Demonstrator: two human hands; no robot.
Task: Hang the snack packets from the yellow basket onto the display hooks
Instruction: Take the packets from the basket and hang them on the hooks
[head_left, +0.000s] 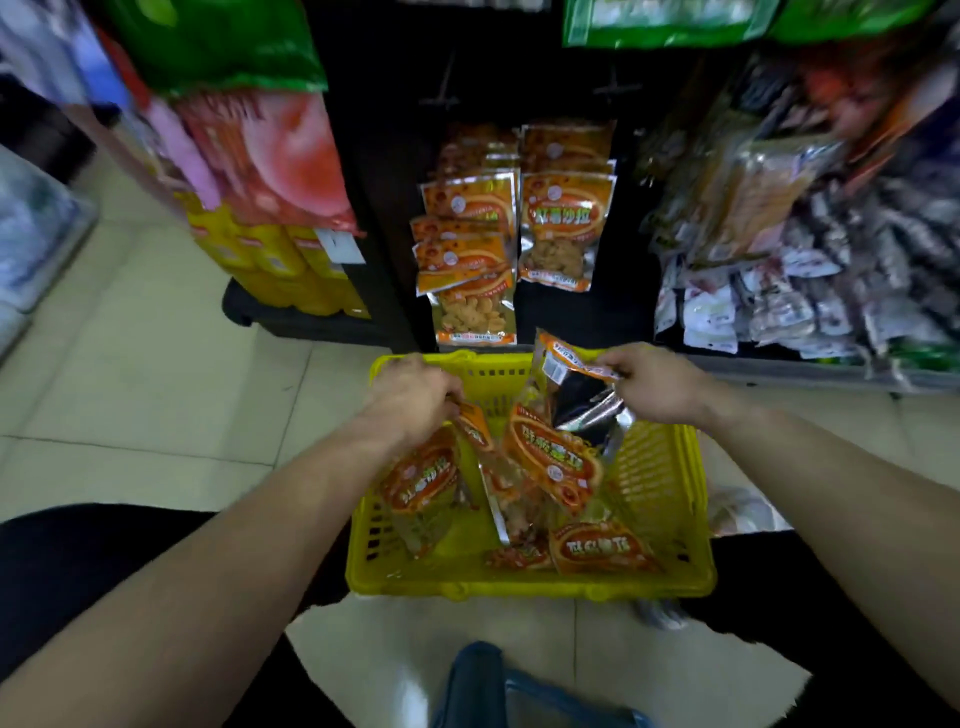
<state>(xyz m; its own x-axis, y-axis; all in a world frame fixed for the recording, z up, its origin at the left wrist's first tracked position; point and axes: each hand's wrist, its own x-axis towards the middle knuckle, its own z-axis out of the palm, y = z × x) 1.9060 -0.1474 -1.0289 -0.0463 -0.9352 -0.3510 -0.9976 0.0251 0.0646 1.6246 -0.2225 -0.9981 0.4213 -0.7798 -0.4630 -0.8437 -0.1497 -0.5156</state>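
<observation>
A yellow basket (670, 525) stands on the floor in front of me with several orange snack packets (597, 551) inside. My left hand (410, 395) grips the tops of orange packets (423, 480) over the basket's left side. My right hand (654, 384) pinches the top edge of another orange packet (561, 358), silver back showing, above the basket's far rim. Behind the basket, two columns of the same orange packets (563, 228) hang on display hooks on a dark rack.
Green and red bags (270, 156) hang at upper left over yellow packs (291, 270). Grey and white packets (779, 291) crowd the right shelf. Empty black hooks (441, 98) jut above the orange columns. Beige tiled floor (156, 374) stretches to the left.
</observation>
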